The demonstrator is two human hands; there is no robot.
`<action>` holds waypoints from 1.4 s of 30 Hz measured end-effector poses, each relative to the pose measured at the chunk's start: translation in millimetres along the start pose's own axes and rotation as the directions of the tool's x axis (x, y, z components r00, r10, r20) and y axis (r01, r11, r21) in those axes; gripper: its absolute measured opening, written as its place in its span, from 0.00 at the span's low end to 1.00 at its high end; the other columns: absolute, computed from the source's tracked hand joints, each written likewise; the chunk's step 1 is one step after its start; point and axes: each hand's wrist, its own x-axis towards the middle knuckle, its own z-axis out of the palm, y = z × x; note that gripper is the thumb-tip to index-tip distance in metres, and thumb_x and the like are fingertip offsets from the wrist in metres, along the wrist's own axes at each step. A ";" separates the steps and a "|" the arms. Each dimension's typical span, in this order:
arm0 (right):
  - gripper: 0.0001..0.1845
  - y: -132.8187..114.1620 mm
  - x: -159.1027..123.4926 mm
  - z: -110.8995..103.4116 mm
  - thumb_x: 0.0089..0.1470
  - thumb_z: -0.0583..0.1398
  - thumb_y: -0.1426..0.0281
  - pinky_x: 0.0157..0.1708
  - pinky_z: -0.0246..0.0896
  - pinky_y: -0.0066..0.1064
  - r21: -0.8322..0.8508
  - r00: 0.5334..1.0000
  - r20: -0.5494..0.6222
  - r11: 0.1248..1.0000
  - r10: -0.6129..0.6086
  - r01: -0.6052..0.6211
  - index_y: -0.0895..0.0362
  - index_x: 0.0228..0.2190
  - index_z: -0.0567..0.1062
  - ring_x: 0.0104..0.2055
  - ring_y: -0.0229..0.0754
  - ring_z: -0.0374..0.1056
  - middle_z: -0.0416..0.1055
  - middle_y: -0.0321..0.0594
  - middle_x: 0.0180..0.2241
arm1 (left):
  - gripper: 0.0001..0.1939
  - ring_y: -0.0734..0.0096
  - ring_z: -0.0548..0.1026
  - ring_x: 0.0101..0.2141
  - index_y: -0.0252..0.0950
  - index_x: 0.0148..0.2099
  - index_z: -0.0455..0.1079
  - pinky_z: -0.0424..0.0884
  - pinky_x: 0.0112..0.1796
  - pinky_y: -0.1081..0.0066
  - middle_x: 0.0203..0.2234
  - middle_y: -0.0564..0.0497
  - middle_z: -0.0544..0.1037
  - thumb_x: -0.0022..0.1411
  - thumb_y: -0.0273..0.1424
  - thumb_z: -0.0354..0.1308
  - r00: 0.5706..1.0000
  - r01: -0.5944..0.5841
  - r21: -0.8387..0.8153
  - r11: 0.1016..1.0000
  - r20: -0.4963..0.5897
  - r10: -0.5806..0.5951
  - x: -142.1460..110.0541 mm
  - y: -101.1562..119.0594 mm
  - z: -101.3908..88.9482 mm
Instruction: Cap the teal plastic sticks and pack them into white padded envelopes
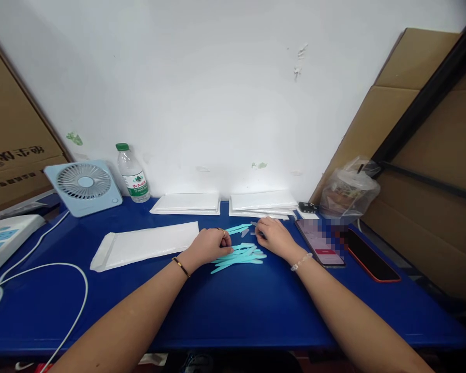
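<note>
Loose pile: turquoise plastic sticks.
Left hand at its 10 o'clock, right hand at 1; both half-curled, can't tell grip. Best pinch singly.

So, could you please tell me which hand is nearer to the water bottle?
Left. The left hand is to the right of the water bottle and closer to the camera; the right hand is farther right.

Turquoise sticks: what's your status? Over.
Left hand at the turquoise sticks, right hand by small translucent pieces; grip unclear. Sticks lie loose on blue table. Lit phone right of both hands.
</note>
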 end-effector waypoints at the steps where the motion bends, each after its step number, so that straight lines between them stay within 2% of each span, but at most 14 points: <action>1: 0.04 0.0 -0.2 -1.1 0.52 0.56 0.75 0.40 0.56 0.33 0.044 1.000 -0.006 0.999 0.026 -0.026 0.56 0.28 0.71 0.36 0.43 0.64 0.70 0.40 0.30 | 0.09 0.69 0.72 0.30 0.40 0.32 0.71 0.60 0.29 0.74 0.29 0.55 0.77 0.54 0.40 0.57 1.000 -0.005 -0.009 1.000 0.000 0.005 0.0 -1.0 0.4; 3: 0.05 1.1 -1.0 -3.7 0.54 0.55 0.73 0.37 0.58 0.32 0.183 0.995 -0.006 0.978 0.097 -0.094 0.56 0.31 0.72 0.33 0.41 0.65 0.71 0.39 0.29 | 0.08 0.69 0.72 0.30 0.40 0.32 0.71 0.60 0.28 0.74 0.29 0.55 0.76 0.55 0.39 0.57 1.000 0.001 -0.009 1.000 -0.002 -0.001 0.7 -3.0 1.8; 6: 0.09 5.3 -3.8 -5.7 0.56 0.54 0.68 0.32 0.60 0.30 0.416 0.980 -0.011 0.892 0.200 -0.177 0.55 0.35 0.74 0.31 0.40 0.67 0.74 0.39 0.32 | 0.08 0.70 0.72 0.29 0.39 0.31 0.70 0.60 0.28 0.73 0.26 0.54 0.76 0.58 0.36 0.54 0.999 0.037 0.012 0.999 -0.017 -0.037 2.6 -5.6 3.7; 9: 0.12 10.3 -6.7 -3.6 0.54 0.57 0.64 0.29 0.61 0.30 0.557 0.958 -0.010 0.797 0.285 -0.232 0.54 0.36 0.77 0.30 0.40 0.68 0.75 0.40 0.31 | 0.07 0.67 0.73 0.33 0.39 0.36 0.70 0.61 0.32 0.71 0.32 0.52 0.76 0.58 0.35 0.54 0.991 0.065 0.056 0.996 -0.119 -0.058 3.6 -6.7 2.9; 12: 0.13 12.7 -8.1 0.1 0.51 0.59 0.62 0.27 0.62 0.30 0.656 0.937 0.045 0.698 0.345 -0.288 0.56 0.35 0.78 0.27 0.40 0.67 0.74 0.39 0.27 | 0.12 0.63 0.72 0.39 0.39 0.41 0.70 0.63 0.35 0.69 0.37 0.49 0.76 0.56 0.38 0.56 0.979 0.062 0.105 0.993 -0.199 -0.040 2.0 -5.3 -0.1; 14: 0.13 12.0 -8.2 1.5 0.49 0.61 0.62 0.28 0.63 0.31 0.725 0.930 0.097 0.615 0.356 -0.311 0.57 0.34 0.78 0.27 0.40 0.68 0.74 0.40 0.27 | 0.13 0.62 0.72 0.39 0.39 0.39 0.71 0.63 0.35 0.69 0.36 0.49 0.76 0.54 0.40 0.58 0.988 0.036 0.124 0.992 -0.151 -0.017 0.6 -3.2 -1.4; 17: 0.13 8.2 -7.8 0.3 0.46 0.64 0.62 0.32 0.66 0.33 0.803 0.929 0.177 0.497 0.326 -0.328 0.58 0.32 0.78 0.30 0.42 0.71 0.76 0.41 0.28 | 0.09 0.64 0.73 0.36 0.39 0.33 0.72 0.62 0.33 0.70 0.32 0.51 0.76 0.54 0.39 0.58 0.998 0.015 0.128 0.992 -0.059 -0.008 0.3 -0.6 -0.4; 22: 0.14 3.5 -7.8 -6.2 0.47 0.64 0.60 0.31 0.66 0.32 0.843 0.930 0.238 0.416 0.281 -0.341 0.59 0.30 0.77 0.26 0.39 0.70 0.74 0.39 0.24 | 0.08 0.68 0.72 0.31 0.39 0.30 0.71 0.60 0.29 0.72 0.28 0.53 0.76 0.56 0.36 0.56 0.998 0.036 0.084 0.996 -0.063 -0.031 3.4 -4.2 3.6; 26: 0.13 2.8 -8.1 -8.9 0.48 0.64 0.60 0.28 0.65 0.30 0.847 0.932 0.258 0.404 0.254 -0.345 0.59 0.28 0.75 0.24 0.36 0.69 0.73 0.38 0.24 | 0.08 0.69 0.72 0.30 0.38 0.31 0.70 0.60 0.29 0.72 0.28 0.52 0.76 0.57 0.36 0.55 0.994 0.053 0.023 0.998 -0.098 -0.050 4.7 -9.1 3.6; 32: 0.15 -7.2 -5.7 -7.3 0.47 0.64 0.59 0.27 0.65 0.29 0.851 0.936 0.264 0.401 0.232 -0.340 0.60 0.28 0.75 0.24 0.37 0.69 0.73 0.39 0.23 | 0.08 0.69 0.73 0.31 0.38 0.32 0.70 0.61 0.29 0.73 0.29 0.53 0.76 0.56 0.37 0.56 0.991 0.057 -0.027 0.998 -0.122 -0.060 4.0 -5.6 3.7; 36: 0.17 -14.2 -5.4 -6.2 0.48 0.63 0.58 0.28 0.65 0.30 0.850 0.936 0.308 0.393 0.170 -0.351 0.60 0.30 0.75 0.27 0.40 0.72 0.74 0.40 0.24 | 0.12 0.70 0.73 0.30 0.38 0.34 0.70 0.62 0.28 0.73 0.28 0.53 0.76 0.57 0.41 0.54 0.996 0.039 -0.107 0.994 -0.075 -0.048 2.5 -1.3 4.6; 39: 0.17 -7.3 -6.6 -8.9 0.50 0.61 0.57 0.29 0.64 0.31 0.792 0.942 0.278 0.510 0.189 -0.336 0.59 0.31 0.77 0.26 0.41 0.71 0.75 0.39 0.24 | 0.14 0.69 0.73 0.30 0.38 0.35 0.70 0.62 0.28 0.73 0.28 0.53 0.76 0.58 0.43 0.54 0.999 0.021 -0.126 0.992 -0.029 -0.025 1.4 0.6 3.2; 42: 0.14 10.3 -8.2 -11.5 0.52 0.58 0.60 0.28 0.62 0.31 0.624 0.938 0.085 0.716 0.336 -0.313 0.57 0.31 0.77 0.26 0.40 0.68 0.74 0.38 0.25 | 0.12 0.67 0.73 0.34 0.39 0.38 0.71 0.64 0.32 0.71 0.33 0.51 0.76 0.60 0.41 0.52 0.993 0.021 -0.016 1.000 -0.116 -0.022 1.1 -1.3 0.5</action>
